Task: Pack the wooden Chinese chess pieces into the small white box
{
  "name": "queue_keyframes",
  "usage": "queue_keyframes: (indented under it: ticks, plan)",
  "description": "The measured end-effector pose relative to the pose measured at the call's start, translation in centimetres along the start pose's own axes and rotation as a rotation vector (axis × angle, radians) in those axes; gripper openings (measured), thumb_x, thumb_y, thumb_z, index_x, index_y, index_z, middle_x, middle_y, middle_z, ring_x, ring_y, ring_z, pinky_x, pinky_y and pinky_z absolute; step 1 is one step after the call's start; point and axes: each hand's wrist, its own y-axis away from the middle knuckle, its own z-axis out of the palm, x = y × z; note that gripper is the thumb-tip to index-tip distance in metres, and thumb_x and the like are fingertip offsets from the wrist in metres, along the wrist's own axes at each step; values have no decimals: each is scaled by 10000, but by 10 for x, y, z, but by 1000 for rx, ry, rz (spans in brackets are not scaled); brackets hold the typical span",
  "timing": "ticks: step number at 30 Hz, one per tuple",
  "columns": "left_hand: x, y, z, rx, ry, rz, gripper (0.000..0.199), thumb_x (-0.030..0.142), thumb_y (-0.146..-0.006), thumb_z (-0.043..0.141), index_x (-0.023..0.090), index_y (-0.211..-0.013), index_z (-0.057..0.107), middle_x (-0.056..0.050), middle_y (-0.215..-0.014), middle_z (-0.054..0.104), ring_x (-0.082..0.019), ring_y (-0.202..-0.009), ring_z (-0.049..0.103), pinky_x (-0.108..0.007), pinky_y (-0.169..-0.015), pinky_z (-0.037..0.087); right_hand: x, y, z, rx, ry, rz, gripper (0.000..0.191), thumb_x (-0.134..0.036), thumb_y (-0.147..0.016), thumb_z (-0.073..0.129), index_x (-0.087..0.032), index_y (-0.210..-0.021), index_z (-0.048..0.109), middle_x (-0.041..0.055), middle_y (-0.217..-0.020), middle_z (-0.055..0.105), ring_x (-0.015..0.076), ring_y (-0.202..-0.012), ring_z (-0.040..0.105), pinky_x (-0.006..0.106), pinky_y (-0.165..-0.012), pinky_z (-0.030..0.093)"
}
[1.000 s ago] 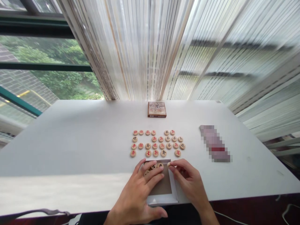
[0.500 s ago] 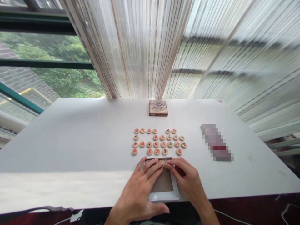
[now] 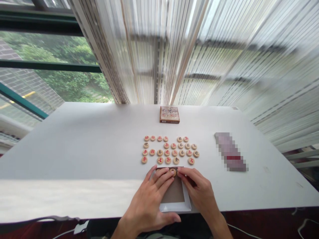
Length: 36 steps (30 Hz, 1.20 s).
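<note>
Head: R hand (image 3: 195, 189) at xiangqi pc (image 3: 172, 172)

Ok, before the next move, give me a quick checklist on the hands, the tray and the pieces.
1. The xiangqi pieces lie flat in rows on the table: ok.
2. Their nearest row sits apart from the open cardboard tray: ok.
3. The left hand is over the tray's far end: ok.
4. The right hand is beside the wooden piece at that end: ok.
5. That piece is gripped by the right hand: cannot tell.
6. Number of pieces under the left hand: cannot tell.
</note>
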Motion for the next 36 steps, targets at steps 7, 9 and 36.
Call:
queue_keyframes:
  ticks: [7, 9, 36]
  plan:
    - [2, -1, -1, -10, -2, -10, 882, 731, -840, 610, 184, -1511, 443, -116, -1534, 505, -322, -1431, 419, -571, -1263, 197, 1, -2, 1, 1, 46, 19, 113, -228, -955, 609, -239, -1017, 703, 77, -1057, 692, 166, -731, 680, 283, -662, 584]
    - [3, -1, -2, 0, 9, -19, 884, 739, -832, 614, 183, -1501, 457, -112, -1527, 514, -319, -1428, 424, -566, -1266, 192, 1, -2, 3, 27, 58, 30, 83, -231, -947, 619, -227, -978, 696, 73, -1040, 652, 126, -618, 622, 272, -594, 562]
    - [1, -1, -1, -5, 10, -14, 879, 720, -858, 600, 183, -1527, 412, -107, -1552, 486, -320, -1452, 392, -573, -1272, 163, -1, -1, 2, -31, 104, 43, 122, -229, -950, 611, -235, -1028, 705, 76, -1086, 568, 109, -612, 561, 269, -571, 540]
